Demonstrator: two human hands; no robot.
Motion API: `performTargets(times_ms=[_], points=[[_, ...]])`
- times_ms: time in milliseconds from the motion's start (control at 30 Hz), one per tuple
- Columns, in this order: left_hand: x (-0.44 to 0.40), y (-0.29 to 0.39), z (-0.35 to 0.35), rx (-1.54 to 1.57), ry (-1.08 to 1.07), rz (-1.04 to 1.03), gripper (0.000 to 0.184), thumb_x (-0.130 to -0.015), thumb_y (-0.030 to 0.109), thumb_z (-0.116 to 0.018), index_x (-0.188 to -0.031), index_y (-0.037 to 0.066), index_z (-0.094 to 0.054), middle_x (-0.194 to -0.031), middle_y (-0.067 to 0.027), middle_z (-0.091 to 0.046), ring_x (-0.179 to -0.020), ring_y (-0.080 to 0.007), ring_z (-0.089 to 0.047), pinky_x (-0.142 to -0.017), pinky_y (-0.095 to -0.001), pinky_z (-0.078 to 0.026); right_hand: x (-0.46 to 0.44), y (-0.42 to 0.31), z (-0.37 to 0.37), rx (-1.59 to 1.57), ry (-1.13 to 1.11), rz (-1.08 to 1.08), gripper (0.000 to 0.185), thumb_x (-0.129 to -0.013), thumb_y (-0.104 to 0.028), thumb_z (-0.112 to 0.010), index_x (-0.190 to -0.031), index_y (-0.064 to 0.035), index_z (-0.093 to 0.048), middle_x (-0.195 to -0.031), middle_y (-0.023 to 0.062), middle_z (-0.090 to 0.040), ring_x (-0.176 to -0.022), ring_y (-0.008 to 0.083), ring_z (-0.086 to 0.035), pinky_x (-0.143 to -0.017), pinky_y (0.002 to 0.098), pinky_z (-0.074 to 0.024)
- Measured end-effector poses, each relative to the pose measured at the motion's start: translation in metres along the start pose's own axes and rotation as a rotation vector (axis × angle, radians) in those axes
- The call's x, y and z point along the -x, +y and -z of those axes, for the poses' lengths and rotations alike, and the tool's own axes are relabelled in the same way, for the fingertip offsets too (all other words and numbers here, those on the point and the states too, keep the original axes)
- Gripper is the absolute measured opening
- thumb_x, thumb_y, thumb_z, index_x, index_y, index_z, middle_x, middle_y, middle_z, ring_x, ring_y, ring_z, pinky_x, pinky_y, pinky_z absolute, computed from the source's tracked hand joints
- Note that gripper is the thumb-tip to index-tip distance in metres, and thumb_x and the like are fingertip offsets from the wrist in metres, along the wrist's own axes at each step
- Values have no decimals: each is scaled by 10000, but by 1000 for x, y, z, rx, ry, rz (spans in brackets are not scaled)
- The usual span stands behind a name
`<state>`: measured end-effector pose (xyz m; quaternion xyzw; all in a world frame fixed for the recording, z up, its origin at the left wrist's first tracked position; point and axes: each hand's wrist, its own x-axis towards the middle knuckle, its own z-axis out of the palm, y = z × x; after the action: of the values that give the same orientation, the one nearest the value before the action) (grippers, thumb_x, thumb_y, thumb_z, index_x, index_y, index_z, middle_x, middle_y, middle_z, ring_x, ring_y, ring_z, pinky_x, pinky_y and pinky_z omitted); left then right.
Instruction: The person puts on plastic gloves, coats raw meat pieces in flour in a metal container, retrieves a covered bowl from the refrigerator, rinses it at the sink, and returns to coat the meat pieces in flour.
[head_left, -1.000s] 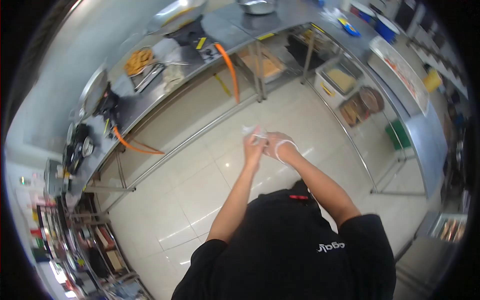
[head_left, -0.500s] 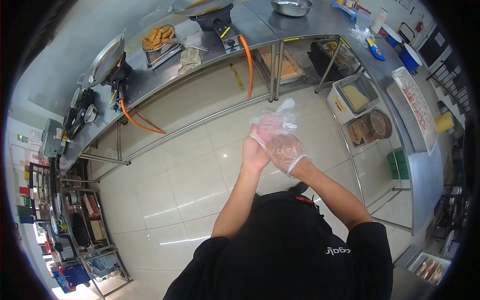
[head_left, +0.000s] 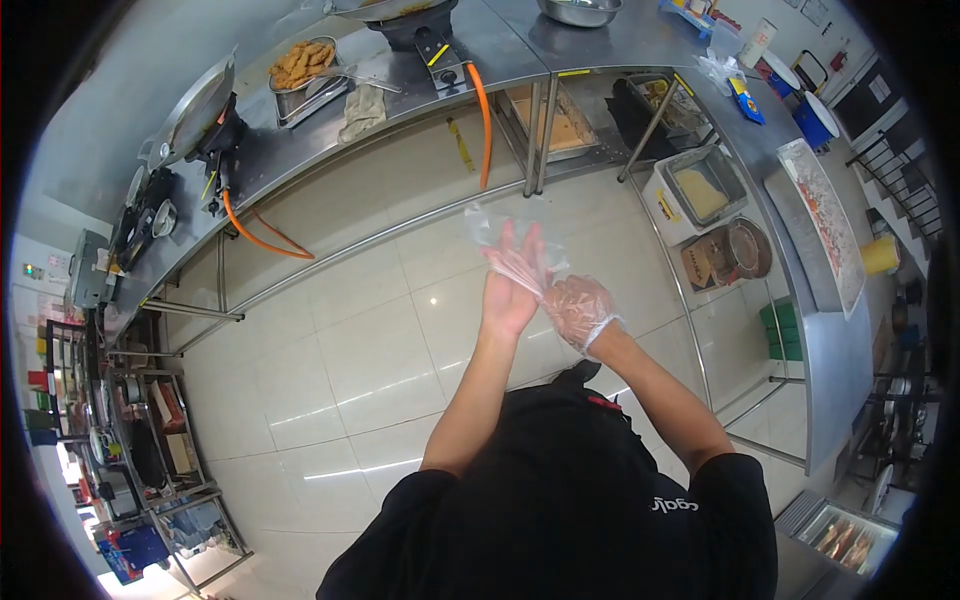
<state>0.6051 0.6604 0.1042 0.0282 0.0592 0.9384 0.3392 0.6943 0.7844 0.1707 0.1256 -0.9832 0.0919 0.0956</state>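
A clear plastic glove [head_left: 483,226] covers the fingers of my left hand [head_left: 512,290], which are spread inside it; the palm base and wrist are bare. My right hand [head_left: 582,308] wears a similar clear glove down to the wrist. Its fingers are closed on the edge of the left glove, beside the left palm. Both hands are raised over the tiled floor in front of my black shirt [head_left: 560,480].
A steel counter [head_left: 290,150] curves across the back, with woks, fried food [head_left: 302,64], a cloth [head_left: 362,112] and a metal bowl [head_left: 580,10]. At the right stands a long tray [head_left: 822,225]. Orange hoses [head_left: 487,130] hang down. Shelves [head_left: 165,450] stand left.
The fingers of my left hand have spread inside the loose glove, and my right hand has moved down to its edge. The view has shifted and grown sharper since the first frame.
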Motion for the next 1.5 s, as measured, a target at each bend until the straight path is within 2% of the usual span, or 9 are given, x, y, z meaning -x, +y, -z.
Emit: performTargets(times_ms=[133,433,733,833,1033,1267,1367,1400,1500], points=[[-1,-17,-12,113,19,63,657,-909,717,-206,-1437,350,-342,-1515,-103,-308,-1323,-361,-369,-1043,-686,-258,4,-5,-8,-56,9,53,170,-892,-194,-526,-809,-71,-609,-744,116,-638,-738,270,-634,-676,412,-503],[-14,-25,15,-180,237,125,825,-830,815,-239,-1517,407,-35,-1602,-83,-70,-1404,-419,-218,-1060,-674,-242,-30,-12,1,194,-118,-177,251,-916,-259,-510,-823,-49,-611,-774,176,-641,-745,327,-645,-678,454,-516],[-62,32,-3,-145,301,-128,805,-832,793,-366,-1505,402,-161,-1573,-121,-170,-1390,-450,-243,-1008,-733,-250,-78,-29,15,-94,7,187,153,-894,-154,-549,-817,-26,-579,-722,206,-587,-708,385,-581,-681,492,-466],[-65,59,-20,222,-582,88,744,-846,783,-329,-1477,391,-286,-1554,-131,-234,-1371,-497,-239,-1013,-763,-178,-99,-48,34,-212,72,204,148,-892,-145,-556,-816,-19,-574,-752,213,-584,-745,407,-574,-700,497,-451],[-71,79,-50,511,-239,145,784,-771,864,-312,-1434,449,-350,-1499,-149,-326,-1298,-570,-297,-952,-819,-166,-110,-73,49,-156,26,180,200,-912,-184,-553,-821,-7,-570,-794,223,-591,-787,421,-572,-730,502,-446],[-49,78,-91,6,-467,24,761,-839,819,-196,-1471,408,-297,-1503,-84,-350,-1342,-546,-252,-1011,-758,-184,-98,-77,39,-261,87,313,123,-894,-136,-586,-882,-15,-597,-841,210,-590,-838,417,-563,-754,483,-458],[-51,84,-94,509,-407,26,776,-826,831,-189,-1478,419,-271,-1498,-89,-359,-1335,-560,-255,-1013,-759,-173,-91,-89,56,-302,72,251,99,-886,-118,-597,-888,-19,-600,-841,205,-585,-841,415,-558,-754,476,-459],[-41,82,-113,279,-739,-71,754,-869,785,-217,-1488,360,-283,-1556,-126,-226,-1370,-508,-239,-1027,-728,-228,-88,-89,57,-312,90,268,94,-885,-115,-599,-883,-21,-599,-836,203,-585,-836,415,-557,-752,475,-459],[-41,78,-128,247,-840,-62,776,-861,792,-232,-1495,346,-273,-1570,-116,-199,-1388,-481,-220,-1055,-701,-211,-89,-87,66,-305,133,266,81,-865,-101,-625,-870,-25,-596,-809,188,-582,-805,409,-557,-729,473,-461]])
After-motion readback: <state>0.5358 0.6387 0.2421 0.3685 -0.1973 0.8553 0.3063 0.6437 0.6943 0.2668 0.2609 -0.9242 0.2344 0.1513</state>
